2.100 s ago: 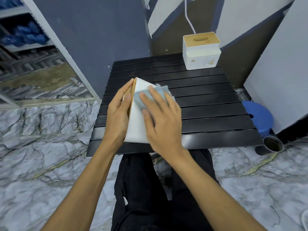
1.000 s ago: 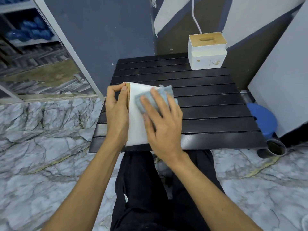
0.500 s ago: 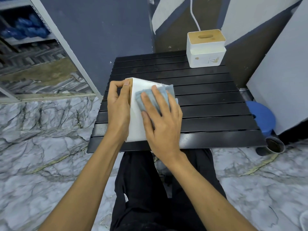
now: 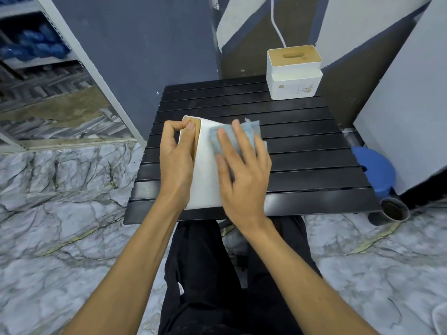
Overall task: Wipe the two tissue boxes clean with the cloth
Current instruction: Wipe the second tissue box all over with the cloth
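Right hand (image 4: 244,175) lies flat, fingers straight, pressing the blue cloth (image 4: 251,131) onto the near tissue box (image 4: 205,170) (tipped over on the black tabletop (image 4: 314,165)). The left hand (image 4: 176,160) grips its wooden-lidded end, fingers curled. The far tissue box (image 4: 294,76) stands upright at the tabletop's far right corner.

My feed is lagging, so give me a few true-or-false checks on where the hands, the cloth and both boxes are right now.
1. The right hand presses the cloth against the near box. True.
2. The left hand lies flat on the table. False: it grips the near box's lid end.
3. The far box stands upright. True.
4. The far box is on the floor. False: it sits at the table's far right corner.
5. The near box stands upright. False: it lies on its side, lid facing left.
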